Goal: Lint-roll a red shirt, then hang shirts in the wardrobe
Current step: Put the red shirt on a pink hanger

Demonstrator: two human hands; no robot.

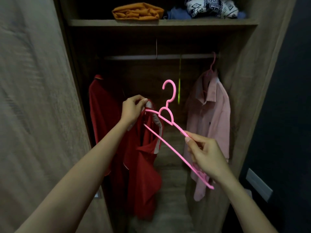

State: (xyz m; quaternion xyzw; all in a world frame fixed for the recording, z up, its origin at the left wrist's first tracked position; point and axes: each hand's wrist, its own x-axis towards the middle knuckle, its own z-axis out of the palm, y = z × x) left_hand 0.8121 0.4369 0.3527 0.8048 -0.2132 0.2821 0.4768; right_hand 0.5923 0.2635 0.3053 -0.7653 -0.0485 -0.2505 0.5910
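I stand in front of the open wardrobe. My left hand [133, 109] pinches the collar of a red shirt [143, 174] with white trim, which hangs down from my grip. My right hand [204, 156] grips the right arm of a pink plastic hanger [170, 118]. The hanger is tilted, hook up, and its left end sits inside the red shirt's neck opening. A second red garment [101, 111] hangs at the wardrobe's left. A pink shirt [210, 125] hangs on a pink hanger from the rail [151, 57] at the right.
An open wooden door [33, 106] stands at the left. The shelf [161, 22] above the rail carries a folded orange cloth [138, 11], blue clothes and a black-and-white patterned cloth [212, 5]. A thin yellow-green item [179, 88] hangs from the rail.
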